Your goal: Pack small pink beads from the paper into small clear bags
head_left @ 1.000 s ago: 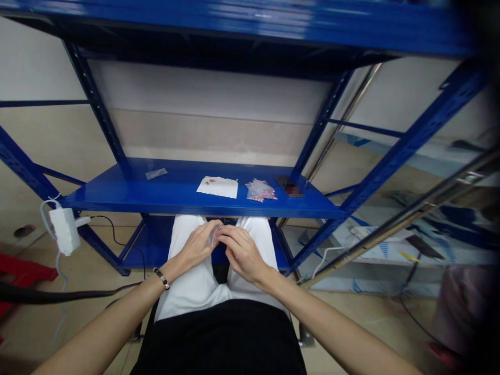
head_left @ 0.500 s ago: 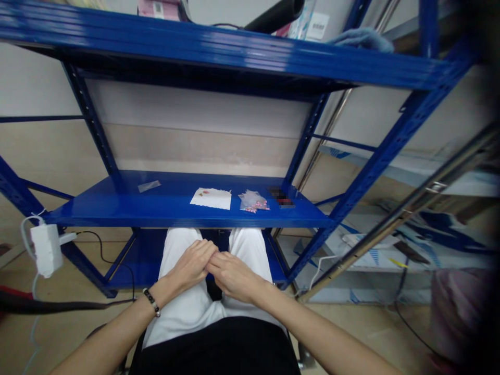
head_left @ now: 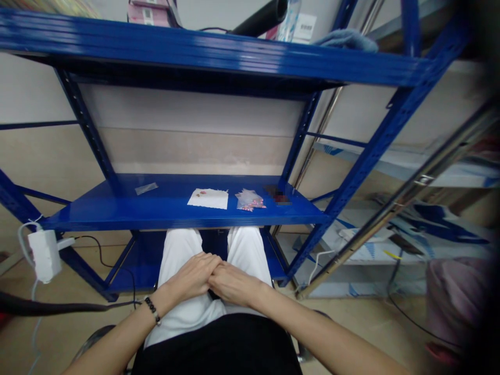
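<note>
A long, blue-painted steel shelf (head_left: 117,211) carries four things, spaced apart in a row. From left to right lie a narrow clear plastic sachet (head_left: 146,188), a white paper sheet (head_left: 207,198) dotted with small red bits, crumpled clear plastic bags (head_left: 250,200) holding pink pieces, and a flat dark object (head_left: 278,195), too blurred to identify.

Storeroom-like workspace, blue steel shelving (head_left: 167,54), packaged goods (head_left: 150,13) above

The left hand (head_left: 189,277) and right hand (head_left: 234,285) have dropped lower and now overlap.
</note>
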